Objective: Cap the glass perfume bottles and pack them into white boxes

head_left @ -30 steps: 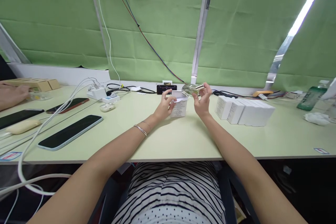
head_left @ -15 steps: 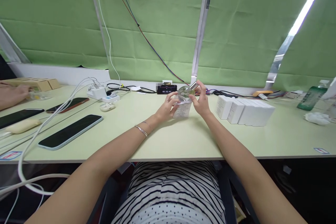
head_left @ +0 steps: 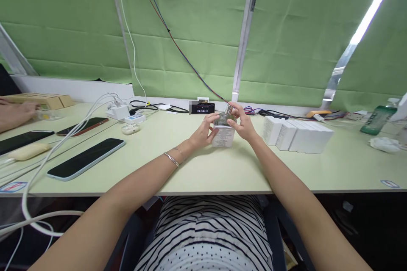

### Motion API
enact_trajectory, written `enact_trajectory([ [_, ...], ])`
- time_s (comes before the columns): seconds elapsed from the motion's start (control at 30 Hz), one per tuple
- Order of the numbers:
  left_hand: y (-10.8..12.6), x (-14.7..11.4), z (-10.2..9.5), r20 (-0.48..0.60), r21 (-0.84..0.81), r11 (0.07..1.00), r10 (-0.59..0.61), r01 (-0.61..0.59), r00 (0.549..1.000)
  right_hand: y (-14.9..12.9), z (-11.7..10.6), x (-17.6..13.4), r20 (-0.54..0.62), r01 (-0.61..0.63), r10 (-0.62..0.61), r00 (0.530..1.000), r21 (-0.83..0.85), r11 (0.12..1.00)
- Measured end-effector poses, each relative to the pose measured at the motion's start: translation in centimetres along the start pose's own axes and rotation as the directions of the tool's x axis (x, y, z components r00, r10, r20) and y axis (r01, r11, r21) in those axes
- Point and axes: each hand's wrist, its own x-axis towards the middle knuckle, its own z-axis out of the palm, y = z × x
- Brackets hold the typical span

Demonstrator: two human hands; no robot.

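A clear glass bottle with a silver cap, like a perfume bottle (head_left: 221,119), stands nearly upright at the top of a small white printed box (head_left: 224,138) on the table. My right hand (head_left: 244,125) is closed around the bottle's cap and right side. On the left, my left hand (head_left: 202,132) grips the box's side, its upper fingers close to the glass. The bottle's lower part is hidden by the box and fingers, so I cannot tell how deep it sits.
Several white boxes (head_left: 303,135) stand in a row at the right. A light-blue-edged phone (head_left: 86,159) lies left, beside white cables and a charger (head_left: 118,111). A phone showing a timer (head_left: 202,108) leans at the back. Another person's hand (head_left: 19,112) is far left.
The bottle has gone from tilted, its cap pointing up and right, to nearly upright and lower at the box. My right hand has come down and left with it.
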Motion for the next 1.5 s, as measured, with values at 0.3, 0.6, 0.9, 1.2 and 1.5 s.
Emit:
enact_trajectory([
  [0.3, 0.11, 0.15, -0.02, -0.029, 0.038, 0.991, -0.128, 0.129, 0.991, 0.13, 0.17, -0.37, 0.162, -0.05, 0.043, 0.986, 0.04, 0.998],
  [0.6, -0.07, 0.09, -0.1, 0.006, 0.036, 0.987, -0.157, 0.157, 0.988, 0.1, 0.56, -0.45, 0.134, -0.072, 0.073, 0.988, -0.015, 0.997],
  [0.9, 0.05, 0.0, -0.04, 0.019, 0.045, 0.984, -0.173, 0.172, 0.985, -0.14, 0.35, -0.3, 0.15, -0.049, 0.053, 0.987, -0.031, 0.998],
  [1.2, 0.21, 0.02, 0.01, 0.015, 0.064, 0.984, -0.166, 0.164, 0.986, -0.27, 0.27, -0.2, 0.162, -0.006, 0.015, 0.987, -0.054, 0.999],
  [1.5, 0.22, 0.0, -0.01, 0.013, 0.072, 0.986, -0.151, 0.149, 0.988, -0.18, 0.22, -0.22, 0.197, 0.015, 0.003, 0.98, -0.088, 0.996],
])
